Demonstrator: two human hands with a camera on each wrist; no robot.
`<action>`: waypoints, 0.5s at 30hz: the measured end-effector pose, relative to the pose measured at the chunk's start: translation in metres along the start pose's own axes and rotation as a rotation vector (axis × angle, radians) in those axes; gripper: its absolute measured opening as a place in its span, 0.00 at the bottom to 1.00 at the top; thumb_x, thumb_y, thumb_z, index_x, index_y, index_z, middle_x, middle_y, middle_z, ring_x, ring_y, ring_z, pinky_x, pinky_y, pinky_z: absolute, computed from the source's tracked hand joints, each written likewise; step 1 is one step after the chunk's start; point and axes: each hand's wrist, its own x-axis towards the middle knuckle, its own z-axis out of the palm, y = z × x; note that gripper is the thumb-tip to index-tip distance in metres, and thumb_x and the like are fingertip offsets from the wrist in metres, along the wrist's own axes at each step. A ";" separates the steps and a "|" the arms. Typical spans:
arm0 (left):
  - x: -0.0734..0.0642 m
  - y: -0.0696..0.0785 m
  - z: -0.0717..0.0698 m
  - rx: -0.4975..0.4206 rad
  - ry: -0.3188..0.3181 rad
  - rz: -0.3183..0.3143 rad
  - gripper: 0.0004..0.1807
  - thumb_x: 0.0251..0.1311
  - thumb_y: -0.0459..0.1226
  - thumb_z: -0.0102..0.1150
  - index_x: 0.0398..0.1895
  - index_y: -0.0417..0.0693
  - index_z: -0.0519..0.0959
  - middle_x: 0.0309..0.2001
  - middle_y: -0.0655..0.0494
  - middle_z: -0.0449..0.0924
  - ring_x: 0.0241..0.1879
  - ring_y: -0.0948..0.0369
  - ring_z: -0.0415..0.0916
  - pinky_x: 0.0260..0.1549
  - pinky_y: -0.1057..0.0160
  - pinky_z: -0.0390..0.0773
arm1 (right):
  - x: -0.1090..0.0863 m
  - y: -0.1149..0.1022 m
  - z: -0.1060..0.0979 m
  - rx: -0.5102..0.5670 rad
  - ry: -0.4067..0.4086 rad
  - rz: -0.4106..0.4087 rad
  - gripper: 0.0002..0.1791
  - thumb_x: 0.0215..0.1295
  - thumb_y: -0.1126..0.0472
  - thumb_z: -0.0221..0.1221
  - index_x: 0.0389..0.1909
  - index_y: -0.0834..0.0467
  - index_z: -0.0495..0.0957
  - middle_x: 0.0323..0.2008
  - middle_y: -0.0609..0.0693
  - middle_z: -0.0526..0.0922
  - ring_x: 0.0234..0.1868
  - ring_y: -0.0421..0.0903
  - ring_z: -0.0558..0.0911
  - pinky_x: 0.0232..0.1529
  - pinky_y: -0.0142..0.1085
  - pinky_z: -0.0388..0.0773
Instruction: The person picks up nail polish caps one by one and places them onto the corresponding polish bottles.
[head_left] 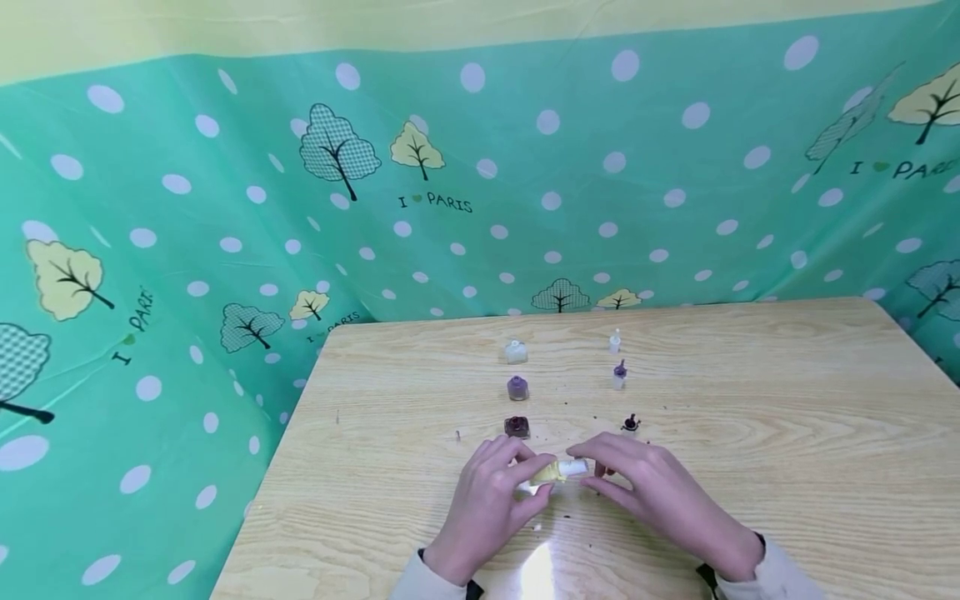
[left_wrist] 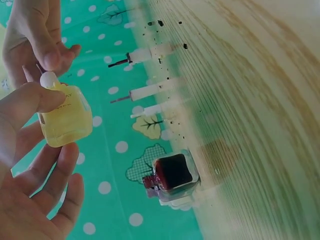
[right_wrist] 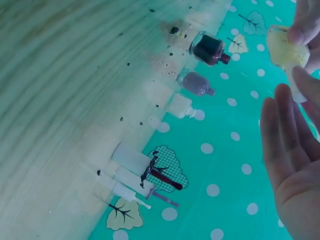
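Note:
A nail polish bottle of pale yellow (head_left: 545, 473) with a white cap (head_left: 574, 467) lies tilted sideways in my left hand (head_left: 495, 487). Thumb and fingers of that hand pinch the glass body; in the left wrist view the yellow bottle (left_wrist: 67, 117) shows faint lettering. My right hand (head_left: 652, 483) is at the cap end, its thumb and index fingertips spread on either side of the cap. In the right wrist view a fingertip overlaps the white cap (right_wrist: 296, 86), while the other fingers stretch out loosely. Something red (head_left: 602, 470) shows partly behind the right hand.
Uncapped polish bottles stand in a column: dark red (head_left: 517, 427), purple (head_left: 517, 387) and clear white (head_left: 516, 352). To their right, caps stand brush-up: dark (head_left: 631, 424), purple (head_left: 619, 374) and white (head_left: 615, 341). Dark specks dot the wooden table (head_left: 787, 417). A green patterned cloth (head_left: 450, 250) hangs behind.

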 end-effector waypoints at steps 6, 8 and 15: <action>0.000 -0.001 0.000 0.002 0.007 0.015 0.17 0.46 0.39 0.77 0.42 0.53 0.88 0.34 0.66 0.80 0.32 0.70 0.72 0.34 0.76 0.69 | 0.000 0.002 0.001 -0.004 0.015 -0.040 0.20 0.51 0.68 0.72 0.44 0.47 0.84 0.41 0.37 0.85 0.38 0.34 0.84 0.39 0.22 0.80; 0.000 -0.001 0.001 0.005 0.009 0.017 0.17 0.46 0.39 0.77 0.42 0.54 0.87 0.34 0.66 0.80 0.32 0.69 0.72 0.34 0.76 0.69 | -0.001 0.002 0.002 -0.002 0.021 -0.036 0.19 0.51 0.68 0.71 0.44 0.47 0.84 0.41 0.37 0.85 0.37 0.34 0.84 0.39 0.21 0.79; 0.000 0.000 0.001 0.008 0.002 0.004 0.17 0.47 0.40 0.77 0.42 0.53 0.87 0.34 0.66 0.80 0.33 0.70 0.72 0.34 0.75 0.71 | -0.001 0.001 0.003 -0.015 0.009 -0.003 0.17 0.56 0.65 0.69 0.46 0.47 0.83 0.39 0.34 0.84 0.34 0.29 0.80 0.35 0.19 0.76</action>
